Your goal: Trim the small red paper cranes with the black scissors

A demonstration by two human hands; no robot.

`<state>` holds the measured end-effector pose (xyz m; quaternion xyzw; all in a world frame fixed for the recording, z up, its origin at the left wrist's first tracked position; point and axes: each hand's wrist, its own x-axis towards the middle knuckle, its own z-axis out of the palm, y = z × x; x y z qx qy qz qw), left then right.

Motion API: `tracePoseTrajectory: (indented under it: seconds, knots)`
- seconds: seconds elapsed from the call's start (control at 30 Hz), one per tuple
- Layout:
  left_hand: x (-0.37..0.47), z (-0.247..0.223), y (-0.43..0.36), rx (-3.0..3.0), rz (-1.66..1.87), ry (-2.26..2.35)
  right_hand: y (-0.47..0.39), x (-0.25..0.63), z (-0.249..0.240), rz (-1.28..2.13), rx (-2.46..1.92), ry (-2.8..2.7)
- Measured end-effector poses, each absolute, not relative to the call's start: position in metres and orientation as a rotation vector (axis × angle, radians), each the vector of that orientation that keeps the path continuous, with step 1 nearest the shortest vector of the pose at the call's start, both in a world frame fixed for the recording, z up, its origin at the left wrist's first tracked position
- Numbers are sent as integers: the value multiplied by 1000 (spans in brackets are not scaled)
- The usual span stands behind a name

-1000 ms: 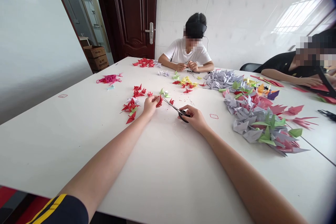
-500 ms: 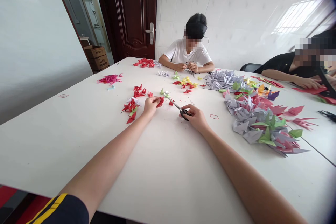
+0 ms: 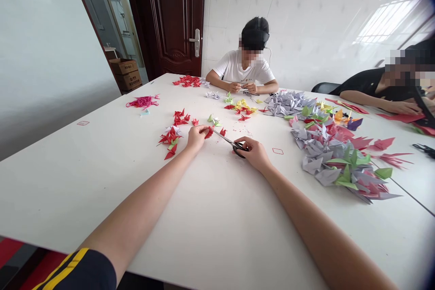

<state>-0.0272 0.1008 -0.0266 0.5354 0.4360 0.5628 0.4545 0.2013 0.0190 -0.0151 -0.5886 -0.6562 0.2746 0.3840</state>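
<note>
My left hand (image 3: 197, 137) pinches a small red folded paper piece (image 3: 209, 132) between thumb and fingertips. My right hand (image 3: 253, 150) is closed around the black handles of a pair of scissors (image 3: 234, 144). The blades point left and their tips meet the edge of the red paper. Red paper cranes (image 3: 170, 136) and a few pale and green ones lie just left of my left hand. A green and white crane (image 3: 214, 120) sits right behind the paper, and a small red one (image 3: 223, 132) lies by the blades. Tiny red scraps dot the table around them.
A large heap of grey, pink and green cranes (image 3: 335, 158) covers the table's right side. Pink string (image 3: 142, 101) lies at the left. Across the white table (image 3: 210, 226) one person (image 3: 249, 65) works with both hands; another (image 3: 367, 88) sits at the right.
The scissors have moved slightly left and their tips have come onto the red paper. My left hand has stayed almost in place, still pinching it.
</note>
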Motion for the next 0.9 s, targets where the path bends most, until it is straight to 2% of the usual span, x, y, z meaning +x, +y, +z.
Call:
tracePoseTrajectory:
  seconds: [0.9]
  knots:
    - [-26, -15, 91, 1537, 1496, 1172, 19, 201, -17, 410, -1645, -1739]
